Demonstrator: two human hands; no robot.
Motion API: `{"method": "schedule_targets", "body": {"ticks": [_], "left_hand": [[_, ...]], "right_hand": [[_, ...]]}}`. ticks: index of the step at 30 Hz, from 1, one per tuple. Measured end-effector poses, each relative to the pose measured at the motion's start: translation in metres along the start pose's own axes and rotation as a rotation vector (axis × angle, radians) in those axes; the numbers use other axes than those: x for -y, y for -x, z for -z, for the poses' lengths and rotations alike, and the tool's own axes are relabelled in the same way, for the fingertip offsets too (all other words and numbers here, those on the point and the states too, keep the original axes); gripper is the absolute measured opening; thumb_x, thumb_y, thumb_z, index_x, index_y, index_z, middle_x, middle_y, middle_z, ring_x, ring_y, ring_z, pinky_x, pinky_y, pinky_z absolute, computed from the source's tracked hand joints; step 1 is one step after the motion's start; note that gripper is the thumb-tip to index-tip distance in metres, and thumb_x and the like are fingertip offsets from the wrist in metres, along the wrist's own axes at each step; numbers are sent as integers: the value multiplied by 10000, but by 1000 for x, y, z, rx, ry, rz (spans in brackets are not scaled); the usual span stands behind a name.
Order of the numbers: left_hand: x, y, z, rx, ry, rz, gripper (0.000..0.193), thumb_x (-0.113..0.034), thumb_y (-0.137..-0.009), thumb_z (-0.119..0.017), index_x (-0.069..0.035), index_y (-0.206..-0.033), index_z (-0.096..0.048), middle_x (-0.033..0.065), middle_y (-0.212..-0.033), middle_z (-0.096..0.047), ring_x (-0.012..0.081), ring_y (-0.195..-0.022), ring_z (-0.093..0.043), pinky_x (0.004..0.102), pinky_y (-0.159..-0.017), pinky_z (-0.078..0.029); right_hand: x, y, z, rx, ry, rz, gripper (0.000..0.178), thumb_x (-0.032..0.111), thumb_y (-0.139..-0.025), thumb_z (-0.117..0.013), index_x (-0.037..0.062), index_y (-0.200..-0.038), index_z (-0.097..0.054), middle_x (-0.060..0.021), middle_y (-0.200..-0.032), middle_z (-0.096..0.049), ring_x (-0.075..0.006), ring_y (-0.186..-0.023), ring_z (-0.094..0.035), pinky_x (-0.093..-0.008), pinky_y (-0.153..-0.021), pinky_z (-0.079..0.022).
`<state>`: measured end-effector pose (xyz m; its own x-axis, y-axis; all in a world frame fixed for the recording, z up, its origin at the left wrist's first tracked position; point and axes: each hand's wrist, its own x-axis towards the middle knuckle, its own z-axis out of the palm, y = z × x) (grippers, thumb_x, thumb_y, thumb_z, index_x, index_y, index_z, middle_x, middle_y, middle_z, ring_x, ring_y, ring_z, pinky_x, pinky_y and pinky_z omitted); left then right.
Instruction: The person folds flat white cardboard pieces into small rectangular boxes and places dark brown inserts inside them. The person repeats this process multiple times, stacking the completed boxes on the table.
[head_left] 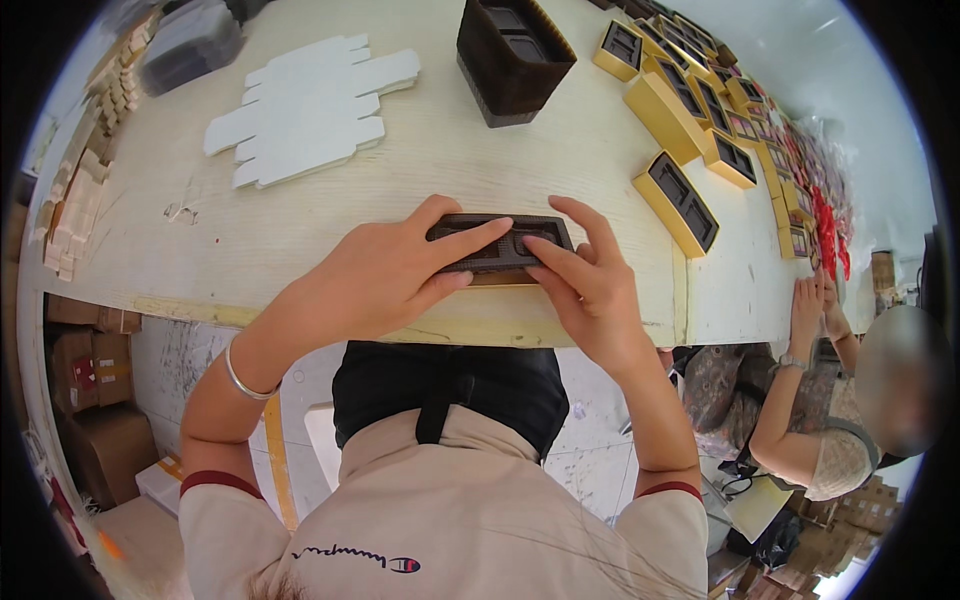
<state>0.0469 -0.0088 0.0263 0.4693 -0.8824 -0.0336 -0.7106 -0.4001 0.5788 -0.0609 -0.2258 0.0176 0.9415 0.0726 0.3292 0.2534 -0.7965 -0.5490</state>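
Because both hands work close to the table's near edge, a slip toward the body could send the piece between them over that edge. The left hand (375,275) is narrowed around the left end of a dark tray (489,254), one finger laid across its top and the thumb at its near side. Uneven pressure there might tilt the tray or crack its thin-looking wall. A gold edge (505,281) shows just under it; if the two are out of line, a corner could catch. The right hand (600,290) has its fingers spread over the tray's right end, touching it; whether it grips or only presses, I cannot tell.

Ahead and left of the left hand lies a stack of flat white cartons (305,110), well apart from it. Beyond both hands, straight ahead, stands a tall nest of dark trays (515,75). Ahead and right of the right hand, a gold box (648,196) with a dark insert stands between it and a crowd of similar boxes (665,115), which may hinder a reach that way. Farther right, a co-worker's hands (808,305) rest at the table edge.
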Motion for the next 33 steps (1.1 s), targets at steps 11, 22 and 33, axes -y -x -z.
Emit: {"method": "schedule_targets", "body": {"ticks": [11, 22, 33], "left_hand": [[21, 6, -9, -153, -21, -172, 465, -251, -895, -566, -169, -1351, -530, 142, -1248, -512, 318, -880, -601, 372, -755, -502], [17, 12, -19, -226, -275, -186, 629, -308, -732, -731, -226, -1333, -565, 168, -1377, -454, 345, -1015, -546, 421, -875, -462], [0, 18, -24, -248, -371, -46, 702, -400, -768, -711, -229, -1405, -475, 171, -1463, -366, 351, -1097, -466, 488, -1031, -355]], "right_hand": [[-25, -4, 22, 381, -732, -159, 357, -60, -835, -633, 66, -1168, -669, -125, -1378, -486, -174, -947, -605, -270, -715, -516], [-22, -2, 14, 166, 40, 318, 403, 190, -767, -737, 35, -1129, -655, -229, -1408, -428, -375, -1172, -529, -423, -917, -480], [-13, 5, -6, 145, 160, 235, 536, 181, -777, -711, 136, -1292, -570, -296, -1431, -350, -442, -1270, -421, -500, -1024, -378]]}}
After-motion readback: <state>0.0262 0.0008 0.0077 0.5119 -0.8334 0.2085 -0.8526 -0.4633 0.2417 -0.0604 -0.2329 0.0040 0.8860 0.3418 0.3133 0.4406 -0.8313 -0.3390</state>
